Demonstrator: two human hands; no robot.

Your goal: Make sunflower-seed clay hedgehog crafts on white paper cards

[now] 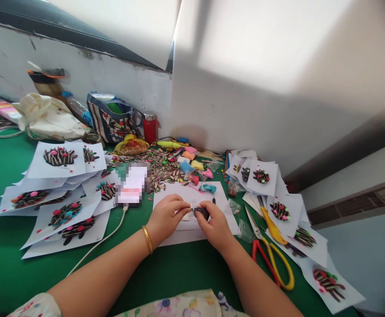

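Note:
Over white sheets of paper (182, 240), my two hands meet in front of me. My right hand (217, 224) is closed around a dark lump (202, 213), which looks like black modelling clay. My left hand (167, 215), with a gold bangle (148, 240) at the wrist, pinches what looks like thin clear plastic (192, 205) at the lump's left side. A blue clay piece in plastic (208, 188) lies on the paper just beyond my hands. Part of the lump is hidden by my right fingers.
Sunflower seeds (161, 165) and coloured clay lumps (186, 167) lie behind the paper. Papers with seed-and-clay figures stand left (60, 158) and right (280, 211). Scissors (268, 246) and a yellow cutter (273, 226) are at right. A phone (133, 185) charges at left.

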